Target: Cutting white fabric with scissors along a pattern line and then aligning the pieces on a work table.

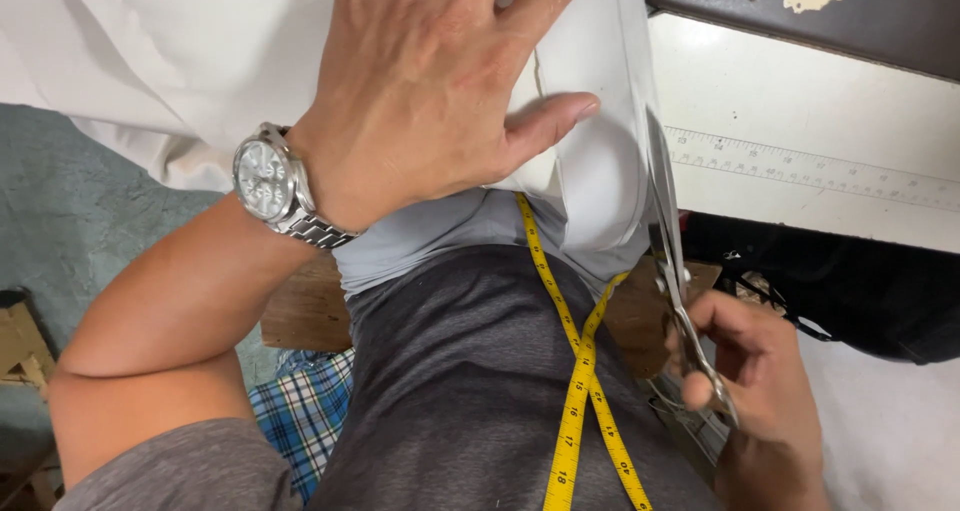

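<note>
White cloth [590,171], one piece, spread over the near edge of a white table [800,101], centre of the scene. Left hand [430,91] lies flat on it, fingers spread apart, thumb pointing right across a fold. One steel wristwatch [268,181] on that wrist.

Scissors [672,241], one pair, at the cloth's right edge, blades pointing far; the blades run along the cloth edge, and whether they are apart cannot be told. Right hand [750,371], near right, fingers curled closed through the handles.

One yellow tape measure [580,371], its two strands crossing over the person's grey shirt [470,371], near centre. One ruler [810,166] printed along the table, right. Dark cloth [860,281] under the table's edge, right. No containers in view.
</note>
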